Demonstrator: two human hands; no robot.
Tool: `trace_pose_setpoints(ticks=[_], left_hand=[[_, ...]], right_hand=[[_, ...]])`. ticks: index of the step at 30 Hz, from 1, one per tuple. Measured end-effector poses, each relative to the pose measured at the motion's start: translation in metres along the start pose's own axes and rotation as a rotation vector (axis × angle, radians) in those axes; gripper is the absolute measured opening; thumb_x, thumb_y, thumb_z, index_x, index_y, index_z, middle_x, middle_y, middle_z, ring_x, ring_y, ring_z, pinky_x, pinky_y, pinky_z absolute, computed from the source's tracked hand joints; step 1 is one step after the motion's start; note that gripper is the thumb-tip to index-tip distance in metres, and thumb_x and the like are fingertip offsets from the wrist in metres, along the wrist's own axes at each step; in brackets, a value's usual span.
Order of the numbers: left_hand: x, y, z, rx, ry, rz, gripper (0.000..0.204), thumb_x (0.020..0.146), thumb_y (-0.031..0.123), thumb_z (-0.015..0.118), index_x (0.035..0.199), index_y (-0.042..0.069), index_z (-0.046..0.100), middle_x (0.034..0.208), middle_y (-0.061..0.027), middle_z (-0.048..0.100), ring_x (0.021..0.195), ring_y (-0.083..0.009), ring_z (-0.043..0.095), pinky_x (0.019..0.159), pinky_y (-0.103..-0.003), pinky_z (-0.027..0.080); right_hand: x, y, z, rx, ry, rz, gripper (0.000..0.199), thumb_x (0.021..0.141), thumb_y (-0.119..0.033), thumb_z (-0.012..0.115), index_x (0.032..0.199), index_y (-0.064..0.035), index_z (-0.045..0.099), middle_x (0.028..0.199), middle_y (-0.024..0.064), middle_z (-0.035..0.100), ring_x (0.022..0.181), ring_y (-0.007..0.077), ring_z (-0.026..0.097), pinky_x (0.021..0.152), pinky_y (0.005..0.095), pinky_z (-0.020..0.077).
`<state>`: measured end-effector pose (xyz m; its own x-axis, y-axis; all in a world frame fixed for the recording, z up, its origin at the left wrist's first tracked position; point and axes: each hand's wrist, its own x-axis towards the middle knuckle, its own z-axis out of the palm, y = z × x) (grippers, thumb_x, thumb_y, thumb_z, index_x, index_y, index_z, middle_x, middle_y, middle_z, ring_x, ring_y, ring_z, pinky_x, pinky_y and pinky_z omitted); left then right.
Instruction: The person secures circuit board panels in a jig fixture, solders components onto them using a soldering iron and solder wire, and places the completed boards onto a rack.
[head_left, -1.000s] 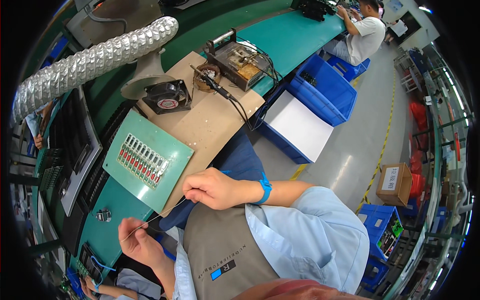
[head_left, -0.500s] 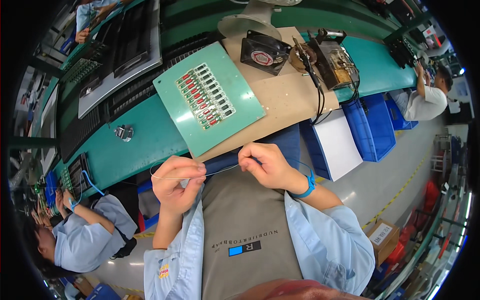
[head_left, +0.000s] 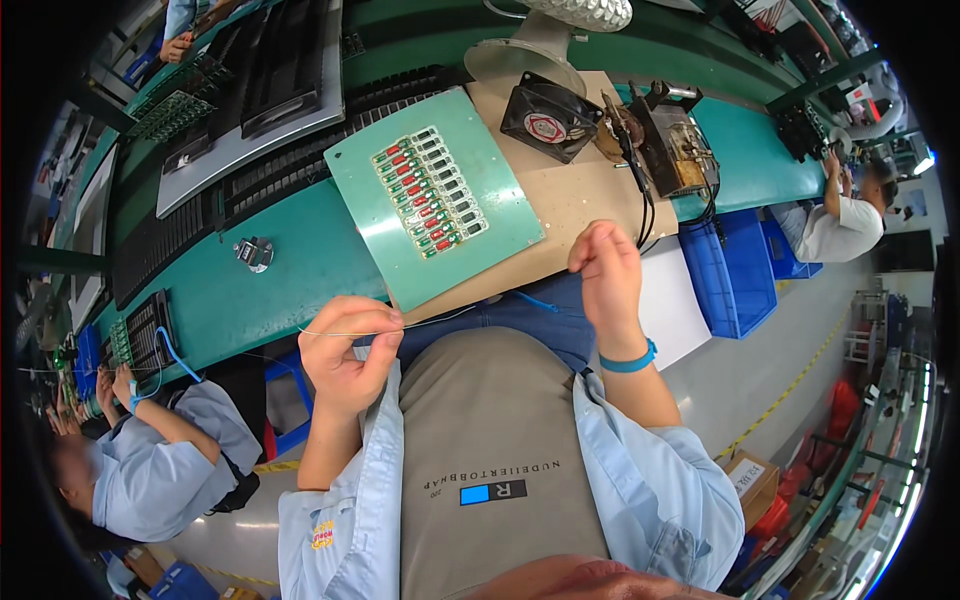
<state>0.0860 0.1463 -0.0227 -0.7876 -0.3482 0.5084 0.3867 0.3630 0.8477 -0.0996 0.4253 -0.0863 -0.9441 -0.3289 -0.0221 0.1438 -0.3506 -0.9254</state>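
My left hand (head_left: 345,355) pinches a thin silvery solder wire (head_left: 440,319) between thumb and fingers, in front of the table edge. One length of wire curves back over the knuckles; the other sticks out rightward over my lap. To the right, my right hand (head_left: 612,285) is raised by the edge of a brown board, fingers loosely bent with nothing visible in them. A blue band (head_left: 630,358) circles that wrist. Beyond my hands lies a pale green plate (head_left: 375,245) carrying rows of small circuit boards (head_left: 428,195) with red and green parts. A soldering iron (head_left: 628,140) rests at the back right.
A black fan (head_left: 548,118) and a metal device (head_left: 672,150) with cables stand on the brown board (head_left: 590,185). A small metal object (head_left: 254,254) sits on the green table left of the plate. Blue bins (head_left: 735,275) are at right. Co-workers sit left and far right.
My right hand has let go of the wire and moved up and right, toward the brown board. My left hand still holds the wire, nearly in place. The view has shifted slightly.
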Motion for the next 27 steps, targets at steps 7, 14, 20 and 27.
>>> trace_pose_setpoints(ticks=[7, 14, 20, 27], left_hand=[[0.008, 0.0, 0.007, 0.074, -0.053, -0.008, 0.016, 0.076, -0.006, 0.076, 0.089, 0.002, 0.077, 0.09, -0.01, 0.074, 0.075, -0.0195, 0.066, 0.071, -0.029, 0.053], [0.03, -0.01, 0.021, 0.093, -0.129, 0.035, 0.015, 0.076, -0.005, 0.076, 0.089, 0.003, 0.077, 0.09, -0.0094, 0.074, 0.073, -0.0187, 0.063, 0.07, -0.029, 0.05], [0.057, -0.021, 0.03, 0.11, -0.167, 0.021, 0.015, 0.075, -0.004, 0.076, 0.088, 0.003, 0.076, 0.09, -0.0095, 0.074, 0.072, -0.0189, 0.062, 0.07, -0.03, 0.049], [0.075, -0.035, 0.031, 0.123, -0.202, 0.015, 0.015, 0.075, -0.004, 0.076, 0.088, 0.003, 0.076, 0.09, -0.01, 0.074, 0.072, -0.0192, 0.062, 0.07, -0.03, 0.048]], right_hand=[[0.068, 0.005, -0.032, 0.698, 0.063, 0.08, 0.029, 0.11, -0.026, 0.057, 0.124, -0.0009, 0.06, 0.125, 0.0205, 0.066, 0.109, 0.0281, 0.067, 0.09, 0.0351, 0.0572], [0.108, 0.005, -0.039, 1.011, 0.193, 0.055, 0.043, 0.11, -0.032, 0.057, 0.138, 0.001, 0.053, 0.139, 0.0213, 0.06, 0.127, 0.0328, 0.062, 0.1, 0.0401, 0.0565], [0.098, -0.002, -0.041, 0.935, 0.217, -0.126, 0.045, 0.11, -0.031, 0.058, 0.146, -0.0054, 0.05, 0.138, 0.018, 0.061, 0.127, 0.0321, 0.062, 0.101, 0.041, 0.0562], [0.063, -0.009, -0.068, 0.597, 0.102, -0.368, 0.043, 0.109, -0.03, 0.062, 0.148, -0.017, 0.05, 0.129, 0.0131, 0.065, 0.112, 0.0273, 0.067, 0.092, 0.0392, 0.0567]])
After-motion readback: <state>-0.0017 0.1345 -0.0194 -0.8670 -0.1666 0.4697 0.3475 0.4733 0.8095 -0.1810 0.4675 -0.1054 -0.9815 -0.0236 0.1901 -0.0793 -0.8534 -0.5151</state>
